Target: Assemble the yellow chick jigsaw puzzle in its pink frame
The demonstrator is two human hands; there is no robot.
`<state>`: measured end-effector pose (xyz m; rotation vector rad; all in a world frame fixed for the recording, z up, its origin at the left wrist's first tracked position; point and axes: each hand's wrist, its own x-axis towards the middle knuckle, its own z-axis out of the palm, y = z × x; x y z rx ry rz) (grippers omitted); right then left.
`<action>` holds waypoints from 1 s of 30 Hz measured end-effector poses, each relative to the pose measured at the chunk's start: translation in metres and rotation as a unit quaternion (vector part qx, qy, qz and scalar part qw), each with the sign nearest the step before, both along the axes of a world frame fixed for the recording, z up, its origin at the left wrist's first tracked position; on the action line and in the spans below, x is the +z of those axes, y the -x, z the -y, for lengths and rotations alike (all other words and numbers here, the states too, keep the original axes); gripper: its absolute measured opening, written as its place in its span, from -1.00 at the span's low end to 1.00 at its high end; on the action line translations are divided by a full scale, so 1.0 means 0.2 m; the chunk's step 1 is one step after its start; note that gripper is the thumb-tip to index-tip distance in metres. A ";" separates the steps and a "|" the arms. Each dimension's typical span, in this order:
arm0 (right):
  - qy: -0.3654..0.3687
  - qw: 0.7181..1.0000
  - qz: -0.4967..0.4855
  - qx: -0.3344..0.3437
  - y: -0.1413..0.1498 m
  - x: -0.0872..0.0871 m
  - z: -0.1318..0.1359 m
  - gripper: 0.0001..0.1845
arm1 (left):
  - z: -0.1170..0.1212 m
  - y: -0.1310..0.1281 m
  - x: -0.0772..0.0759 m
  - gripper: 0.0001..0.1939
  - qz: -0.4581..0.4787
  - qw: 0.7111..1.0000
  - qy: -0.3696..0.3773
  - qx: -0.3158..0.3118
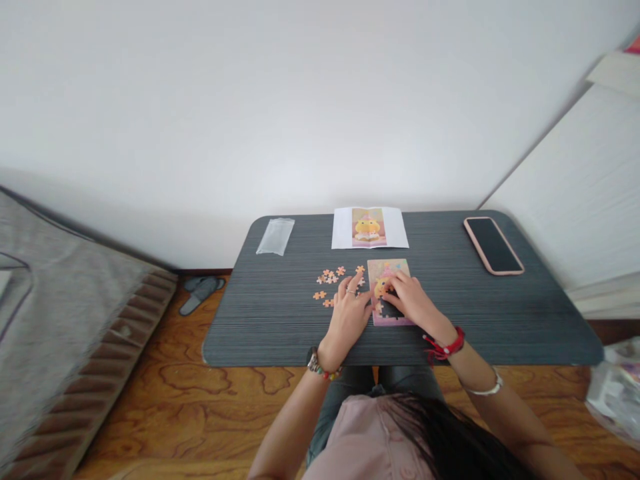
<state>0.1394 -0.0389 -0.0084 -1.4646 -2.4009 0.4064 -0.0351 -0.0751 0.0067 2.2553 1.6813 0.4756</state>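
Observation:
A partly filled jigsaw puzzle [389, 322] with a pink border lies on the dark table, a dark gap in its lower middle. My right hand [414, 301] is over it, thumb and fingertips closed on a small puzzle piece [390, 289], mostly hidden by the fingers. My left hand [350, 313] rests palm down just left of the puzzle, fingers apart, the thumb by its left edge. Around the left fingertips lie several loose pieces [330, 276], some partly covered by the hand. Behind the puzzle is a folded reference sheet [369, 230] showing a yellow character.
A clear plastic bag [277, 237] lies at the table's back left. To the right is a phone [494, 245] in a pink case. The table [270, 333] stands against a white wall. Grey slippers [199, 292] are on the wooden floor at left.

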 end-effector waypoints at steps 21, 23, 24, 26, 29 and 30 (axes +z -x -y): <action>-0.002 1.000 -0.009 0.012 -0.03 0.02 0.01 -0.83 | -0.02 -0.05 0.02 -0.68 -0.063 0.997 -0.003 -0.043; -0.007 1.000 0.006 0.019 -0.03 0.02 0.02 -0.81 | -0.02 -0.05 0.02 -0.68 -0.071 0.997 -0.009 -0.042; -0.010 1.000 0.015 0.022 -0.04 0.02 0.03 -0.80 | -0.02 -0.05 0.01 -0.68 -0.073 0.996 -0.013 -0.043; -0.016 0.999 0.033 0.025 -0.04 0.03 0.05 -0.79 | -0.02 -0.05 0.00 -0.68 -0.078 0.996 -0.021 -0.044; -0.032 0.996 0.077 0.043 -0.03 0.04 0.07 -0.76 | -0.01 -0.05 0.00 -0.69 -0.086 0.995 -0.031 -0.046; -0.040 0.993 0.098 0.051 -0.03 0.05 0.07 -0.75 | -0.01 -0.06 0.00 -0.69 -0.090 0.994 -0.034 -0.048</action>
